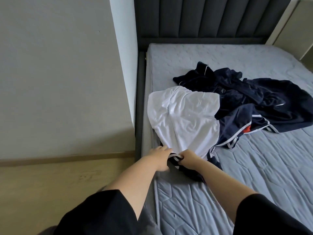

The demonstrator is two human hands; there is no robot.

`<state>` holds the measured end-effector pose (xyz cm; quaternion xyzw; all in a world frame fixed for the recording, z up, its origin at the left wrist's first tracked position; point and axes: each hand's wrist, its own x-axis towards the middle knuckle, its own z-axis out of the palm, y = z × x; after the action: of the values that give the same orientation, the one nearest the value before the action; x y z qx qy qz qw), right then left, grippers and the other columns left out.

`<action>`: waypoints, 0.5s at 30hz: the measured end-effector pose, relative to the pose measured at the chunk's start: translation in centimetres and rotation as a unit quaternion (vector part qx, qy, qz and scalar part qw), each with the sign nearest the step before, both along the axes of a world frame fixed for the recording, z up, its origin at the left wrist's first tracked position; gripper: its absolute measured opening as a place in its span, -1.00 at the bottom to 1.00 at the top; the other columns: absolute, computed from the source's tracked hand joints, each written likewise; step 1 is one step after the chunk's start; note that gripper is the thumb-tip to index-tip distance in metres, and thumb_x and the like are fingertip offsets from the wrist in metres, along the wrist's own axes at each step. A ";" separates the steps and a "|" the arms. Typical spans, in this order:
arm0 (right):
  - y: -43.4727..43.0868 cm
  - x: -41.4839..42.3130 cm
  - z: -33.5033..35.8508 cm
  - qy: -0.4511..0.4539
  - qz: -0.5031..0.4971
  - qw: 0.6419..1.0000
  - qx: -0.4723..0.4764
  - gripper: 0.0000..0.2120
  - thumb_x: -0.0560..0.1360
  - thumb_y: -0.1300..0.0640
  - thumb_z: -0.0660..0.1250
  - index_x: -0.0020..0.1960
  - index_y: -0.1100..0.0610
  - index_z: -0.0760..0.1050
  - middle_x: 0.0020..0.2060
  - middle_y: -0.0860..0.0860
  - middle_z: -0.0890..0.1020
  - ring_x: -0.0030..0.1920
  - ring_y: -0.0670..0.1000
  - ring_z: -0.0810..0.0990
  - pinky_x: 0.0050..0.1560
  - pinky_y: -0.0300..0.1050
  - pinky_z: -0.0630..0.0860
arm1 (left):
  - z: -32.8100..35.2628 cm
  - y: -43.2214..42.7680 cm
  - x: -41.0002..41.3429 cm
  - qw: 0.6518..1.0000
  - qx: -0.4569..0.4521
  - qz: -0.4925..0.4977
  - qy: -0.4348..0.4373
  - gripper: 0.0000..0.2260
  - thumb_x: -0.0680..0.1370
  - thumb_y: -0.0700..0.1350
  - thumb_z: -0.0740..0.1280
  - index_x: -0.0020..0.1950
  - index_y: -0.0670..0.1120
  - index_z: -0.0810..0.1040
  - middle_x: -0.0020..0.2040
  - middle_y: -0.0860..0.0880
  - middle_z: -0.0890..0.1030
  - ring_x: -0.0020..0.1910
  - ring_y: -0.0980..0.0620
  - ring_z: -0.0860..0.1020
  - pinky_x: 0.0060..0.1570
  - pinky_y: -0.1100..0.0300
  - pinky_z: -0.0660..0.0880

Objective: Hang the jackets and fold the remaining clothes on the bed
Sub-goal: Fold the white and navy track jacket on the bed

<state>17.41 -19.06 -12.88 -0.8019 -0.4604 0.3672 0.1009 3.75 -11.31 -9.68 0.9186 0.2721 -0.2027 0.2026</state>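
We find the white top (183, 116) lying crumpled at the left edge of the bed (254, 175), its near end just at our hands. Our right hand (188, 157) is clenched round its striped trim (176, 156). Our left hand (160, 156) reaches in beside it with fingers extended, the tips touching the white cloth and grasping nothing that we can see.

We judge the top light, thin and limp (it creases at every fold), so it should sag and slide rather than keep a shape. The trim looks like the firmest place to take hold, with one hand at each end of it.

A navy jacket (264, 92) sprawls just behind. A second navy piece (237, 128) with white edging lies partly under the top's right side and may drag along when we lift. The headboard (203, 17) and the floor (50, 180) are well apart from all this.
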 end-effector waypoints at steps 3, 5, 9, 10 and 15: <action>1.1 0.1 3.4 0.132 -0.031 0.988 0.076 -0.67 0.45 0.24 0.37 -0.45 0.08 0.40 -0.57 -0.11 0.41 -0.51 -0.17 0.36 -0.50 -0.40 0.25 | 1.7 0.5 0.8 0.994 0.001 0.067 -0.082 -0.78 0.48 -0.08 0.36 0.07 -0.13 0.50 0.12 -0.14 0.50 0.11 -0.15 0.49 0.00 0.07 0.45; 1.8 0.6 5.0 0.129 -0.024 0.987 0.095 -0.65 0.43 0.18 0.41 -0.46 0.10 0.35 -0.57 -0.11 0.37 -0.56 -0.19 0.31 -0.51 -0.40 0.23 | 3.1 1.4 1.0 0.990 -0.001 0.094 -0.110 -0.86 0.51 -0.12 0.32 -0.22 -0.12 0.43 -0.12 -0.11 0.52 -0.11 -0.11 0.51 -0.24 0.15 0.36; 2.7 2.5 7.6 0.140 -0.025 0.986 0.082 -0.86 0.39 0.11 0.45 -0.25 0.13 0.52 -0.39 -0.04 0.53 -0.37 -0.13 0.49 -0.35 -0.38 0.38 | 6.0 3.9 0.7 0.969 -0.023 0.159 -0.189 -0.67 0.50 -0.14 0.34 -0.39 -0.06 0.27 -0.37 0.01 0.34 -0.34 0.02 0.33 -0.41 0.21 0.18; 2.9 2.8 8.1 0.152 -0.026 0.985 0.074 -0.89 0.38 0.11 0.46 -0.17 0.12 0.57 -0.32 -0.03 0.59 -0.29 -0.10 0.56 -0.28 -0.35 0.44 | 6.8 4.5 0.5 0.959 -0.021 0.184 -0.216 -0.66 0.49 -0.14 0.33 -0.39 -0.07 0.25 -0.38 0.01 0.33 -0.35 0.01 0.32 -0.41 0.20 0.17; 4.6 2.3 10.8 0.128 -0.079 0.983 0.108 -0.95 0.44 0.22 0.39 -0.16 0.20 0.55 -0.36 0.02 0.54 -0.32 -0.06 0.49 -0.26 -0.25 0.48 | 11.6 8.6 -0.8 0.893 -0.046 0.311 -0.322 -0.77 0.48 -0.19 0.27 -0.33 -0.12 0.29 -0.33 -0.06 0.32 -0.32 -0.02 0.29 -0.33 0.16 0.17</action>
<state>19.69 -14.46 -2.07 -0.7667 -0.4158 0.4056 0.2734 2.91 -2.74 1.91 0.7918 0.4538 0.1656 0.3737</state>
